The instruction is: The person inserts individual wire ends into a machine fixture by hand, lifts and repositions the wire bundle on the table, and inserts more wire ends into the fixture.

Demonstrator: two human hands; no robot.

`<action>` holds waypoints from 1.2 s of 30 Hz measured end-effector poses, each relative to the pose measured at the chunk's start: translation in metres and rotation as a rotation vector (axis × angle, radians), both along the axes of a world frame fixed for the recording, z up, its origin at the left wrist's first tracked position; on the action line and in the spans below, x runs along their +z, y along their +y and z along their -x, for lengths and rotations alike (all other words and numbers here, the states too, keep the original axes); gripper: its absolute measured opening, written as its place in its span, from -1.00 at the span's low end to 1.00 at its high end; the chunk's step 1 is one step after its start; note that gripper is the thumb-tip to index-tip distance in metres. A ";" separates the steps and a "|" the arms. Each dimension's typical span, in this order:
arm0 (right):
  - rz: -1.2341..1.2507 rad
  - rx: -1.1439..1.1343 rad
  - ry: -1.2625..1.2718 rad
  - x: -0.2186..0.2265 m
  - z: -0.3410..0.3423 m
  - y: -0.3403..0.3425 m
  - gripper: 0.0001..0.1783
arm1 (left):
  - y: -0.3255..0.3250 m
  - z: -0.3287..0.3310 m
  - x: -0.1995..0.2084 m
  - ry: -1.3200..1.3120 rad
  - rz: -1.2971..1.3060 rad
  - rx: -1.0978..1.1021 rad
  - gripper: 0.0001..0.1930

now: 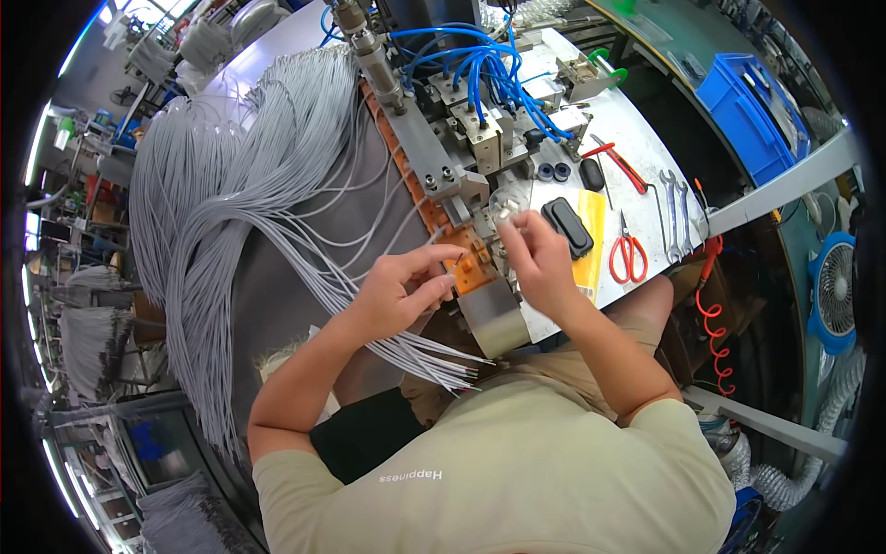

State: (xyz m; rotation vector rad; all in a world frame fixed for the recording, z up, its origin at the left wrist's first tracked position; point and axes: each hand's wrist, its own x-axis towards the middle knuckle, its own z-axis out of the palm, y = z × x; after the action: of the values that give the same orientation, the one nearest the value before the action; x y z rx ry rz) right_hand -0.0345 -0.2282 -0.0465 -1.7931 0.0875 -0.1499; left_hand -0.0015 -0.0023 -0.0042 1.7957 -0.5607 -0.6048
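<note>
My left hand point(397, 294) is at the near end of an orange rail fixture point(473, 268), thumb and forefinger closed on what looks like the thin end of a grey cable. My right hand point(544, 265) is just right of that fixture, its fingers pinched together by a small clear dish point(509, 198) of white pieces. Whatever sits in that pinch is too small to make out. Below my left wrist, a bundle of grey cables point(406, 349) ends in stripped, coloured wire tips. A bigger heap of grey cables point(268, 138) spreads over the left side.
Beyond my hands stands a metal machine point(480, 138) with blue air tubes point(480, 60). On the white table at right lie a black case point(567, 227), a yellow packet point(589, 242), red-handled scissors point(628, 258), pliers point(629, 173) and wrenches point(673, 217). A blue fan point(833, 291) stands far right.
</note>
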 end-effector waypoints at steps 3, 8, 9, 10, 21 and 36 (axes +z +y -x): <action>0.039 0.139 -0.271 0.023 0.032 0.013 -0.89 | 0.001 0.002 -0.002 0.106 0.078 0.049 -0.76; 0.282 0.068 -0.558 0.003 0.016 0.025 -0.86 | -0.003 0.001 -0.008 0.111 0.121 0.085 -0.79; 0.293 0.079 -0.554 0.004 0.015 0.024 -0.84 | -0.004 0.002 -0.009 0.069 0.119 0.087 -0.80; 0.304 0.091 -0.550 0.004 0.015 0.023 -0.83 | -0.005 0.003 -0.009 0.070 0.119 0.088 -0.80; 0.188 0.253 -0.291 0.009 0.018 0.022 -0.84 | 0.001 0.002 -0.009 -0.068 0.000 0.035 -0.85; 0.463 0.174 -0.452 -0.014 -0.017 0.005 -0.86 | -0.003 -0.008 -0.010 -0.834 -0.234 0.086 -0.90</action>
State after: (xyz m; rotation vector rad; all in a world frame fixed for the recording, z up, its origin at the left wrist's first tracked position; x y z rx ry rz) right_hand -0.0174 -0.2234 -0.0600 -2.1692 -0.4580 -0.4761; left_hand 0.0069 -0.0053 -0.0140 2.2604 -0.9855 0.1853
